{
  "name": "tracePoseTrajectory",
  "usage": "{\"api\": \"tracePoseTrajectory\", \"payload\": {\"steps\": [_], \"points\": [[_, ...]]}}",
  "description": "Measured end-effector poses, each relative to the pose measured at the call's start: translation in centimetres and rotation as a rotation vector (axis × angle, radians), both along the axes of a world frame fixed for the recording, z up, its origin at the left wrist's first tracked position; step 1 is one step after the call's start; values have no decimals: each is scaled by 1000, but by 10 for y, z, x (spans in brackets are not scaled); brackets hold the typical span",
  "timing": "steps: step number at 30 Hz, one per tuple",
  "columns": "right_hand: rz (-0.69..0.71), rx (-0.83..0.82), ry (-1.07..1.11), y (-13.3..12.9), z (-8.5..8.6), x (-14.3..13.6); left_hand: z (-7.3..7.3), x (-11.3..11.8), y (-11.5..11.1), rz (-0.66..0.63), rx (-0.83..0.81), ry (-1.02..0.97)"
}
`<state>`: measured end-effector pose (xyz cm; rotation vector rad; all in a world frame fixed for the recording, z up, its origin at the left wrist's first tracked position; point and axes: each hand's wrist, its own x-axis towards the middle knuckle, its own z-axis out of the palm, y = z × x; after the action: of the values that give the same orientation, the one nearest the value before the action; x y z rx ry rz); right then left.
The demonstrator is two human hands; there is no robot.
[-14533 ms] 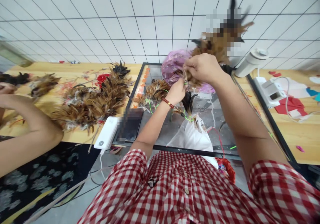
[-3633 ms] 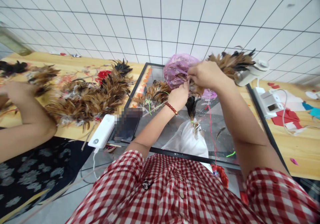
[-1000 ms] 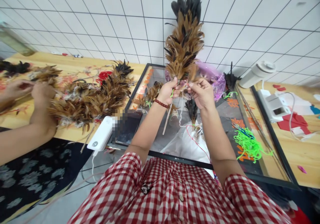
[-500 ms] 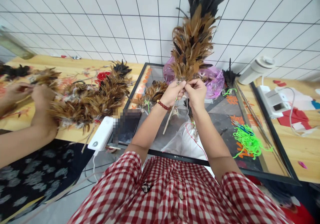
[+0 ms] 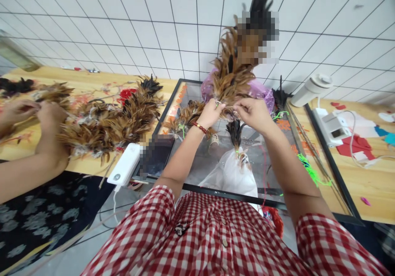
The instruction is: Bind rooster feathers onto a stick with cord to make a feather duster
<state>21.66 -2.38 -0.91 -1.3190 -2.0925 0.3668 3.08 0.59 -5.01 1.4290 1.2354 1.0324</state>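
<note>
My left hand is closed round the lower end of a feather duster, below its brown plumes. The duster stands up against the tiled wall, leaning right, with black feathers at its tip. Just right of its base, my right hand is pinched closed on what looks like a thin red thread, which hangs below it; the fingertips are small and partly hidden. Beneath the hands, dark loose feathers stick up from a white bag. Brown feathers lie left of my left wrist.
The framed glass board lies on the wooden table. A white bottle, power strip and green strings are at right. At left are a white power bank, more feather pieces and another person's hands.
My right hand has drawn away from my left, to the right, its elbow swinging outward. The duster's top has tilted further right. The feathers on the white bag show more fully.
</note>
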Motion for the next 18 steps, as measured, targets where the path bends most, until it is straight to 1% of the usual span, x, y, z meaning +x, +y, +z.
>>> {"api": "tracePoseTrajectory", "payload": {"steps": [3, 5, 7, 9, 11, 14, 15, 16, 18], "points": [[13, 151, -323, 8, 29, -1, -5, 8, -4, -50, 176, 405], [77, 165, -450, 19, 41, -6, -5, 15, -12, -143, 228, 597], [146, 136, -521, 32, 47, -10, -3, 22, -21, -205, 315, 756], [181, 110, -545, 46, 46, -10, -1, 26, -27, -224, 428, 900], [168, 97, -553, 58, 43, -6, 1, 26, -31, -194, 503, 1009], [91, 88, -589, 69, 39, 2, 2, 23, -32, -108, 557, 1065], [71, 82, -605, 71, 37, 4, 2, 22, -32, -99, 580, 1067], [64, 73, -615, 73, 35, 4, 1, 22, -32, -114, 612, 1068], [83, 50, -621, 75, 29, 2, -2, 23, -33, -195, 687, 1074]]}}
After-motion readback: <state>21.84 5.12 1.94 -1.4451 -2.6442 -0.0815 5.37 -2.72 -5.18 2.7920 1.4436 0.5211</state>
